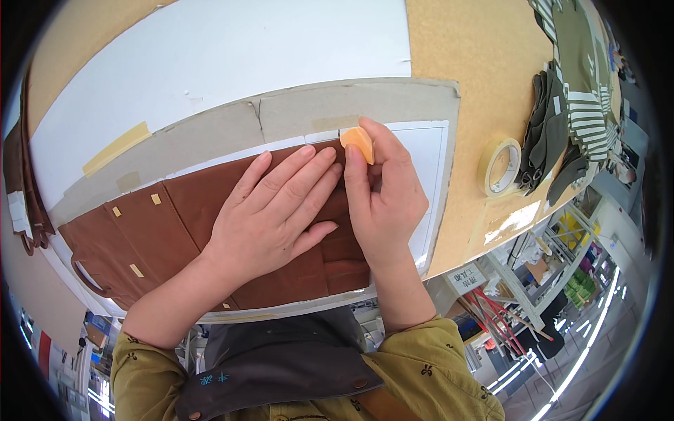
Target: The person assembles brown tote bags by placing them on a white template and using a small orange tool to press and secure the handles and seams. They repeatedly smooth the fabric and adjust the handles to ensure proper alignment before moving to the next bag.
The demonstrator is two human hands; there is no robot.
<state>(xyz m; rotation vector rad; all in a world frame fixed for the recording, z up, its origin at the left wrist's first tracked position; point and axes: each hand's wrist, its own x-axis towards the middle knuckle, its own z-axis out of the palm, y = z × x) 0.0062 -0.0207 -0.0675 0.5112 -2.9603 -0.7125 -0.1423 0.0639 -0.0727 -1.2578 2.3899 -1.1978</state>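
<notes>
Hands: left [270, 210] flat on brown fabric [175, 224], right [382, 189] pinching orange chalk [358, 142].

Matt brown cloth [210, 231] with small paper tabs lies on rough grey cardboard [337, 105]; waxy orange chalk [358, 140]; glossy tape roll [500, 167] by the grainy cork-like worktop's [477, 63] right edge

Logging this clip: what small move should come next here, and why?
Probably draw the orange chalk wedge along the brown fabric piece's top edge: the right hand pinches it at that edge, while the left hand lies flat on the fabric.
</notes>
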